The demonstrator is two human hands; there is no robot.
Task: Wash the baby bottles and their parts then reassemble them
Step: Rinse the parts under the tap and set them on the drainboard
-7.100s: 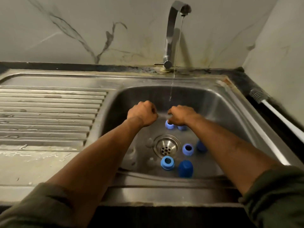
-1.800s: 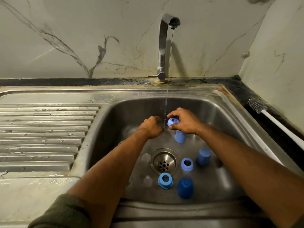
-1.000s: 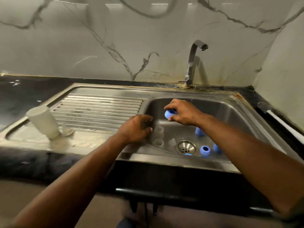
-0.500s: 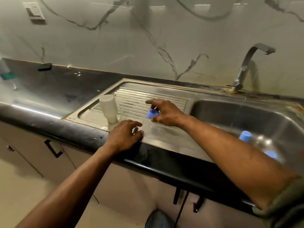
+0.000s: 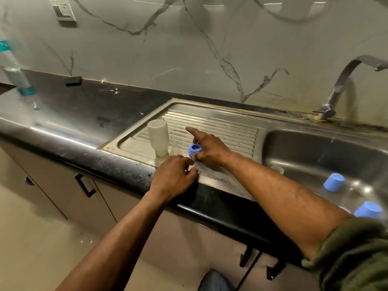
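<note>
While both hands work over the draining board: the basin lies at 3 o'clock.
Right hand [image 5: 210,149]: fingers pinch a blue bottle collar ring [image 5: 194,149], index finger stretched out straight.
Left hand [image 5: 175,177]: fingers curled at the draining board's [image 5: 220,127] front edge; what they hold, I cannot tell.
White bottle [image 5: 158,140]: upside down on the board, at 9 o'clock of the ring.
Blue caps [image 5: 333,182]: in the sink basin [image 5: 310,152].
Faucet [image 5: 344,85]: at 1 o'clock, behind the basin.
Desk [image 5: 73,114]: dark, at 9 o'clock.
</note>
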